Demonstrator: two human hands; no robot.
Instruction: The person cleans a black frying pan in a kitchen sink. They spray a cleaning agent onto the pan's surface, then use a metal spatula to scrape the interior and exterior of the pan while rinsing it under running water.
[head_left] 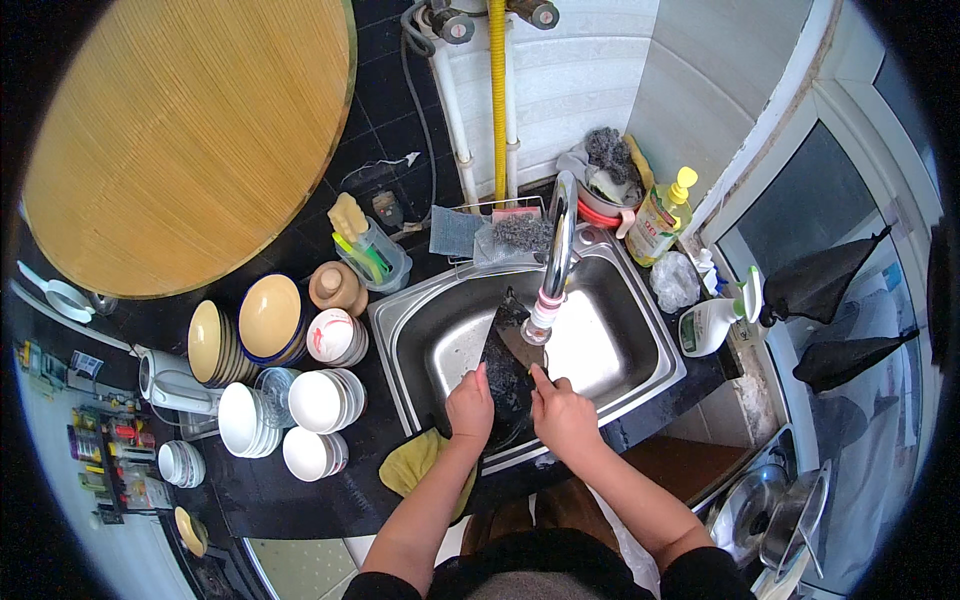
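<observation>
Over the steel sink [420, 300], a wet, black, flat panel-like thing [508, 395] stands tilted, its exact kind unclear. My left hand [470, 408] is closed on its left edge, thumb uppermost. A flat, brownish, blade-shaped tool [522, 348] lies against the panel's upper part. Its short handle end is in my closed right hand [565, 415]; the fingers partly hide it. Directly above the blade hangs the chrome faucet [560, 240] with its pale nozzle. Whether water is running, I cannot tell.
Left of the sink stand stacked white bowls [320, 400], yellow bowls [272, 310] and a utensil holder [385, 255]. A yellow cloth [415, 465] drapes over the front edge. Rightward are a yellow soap bottle [658, 220], a spray bottle [712, 322] and a crumpled plastic bag [676, 280].
</observation>
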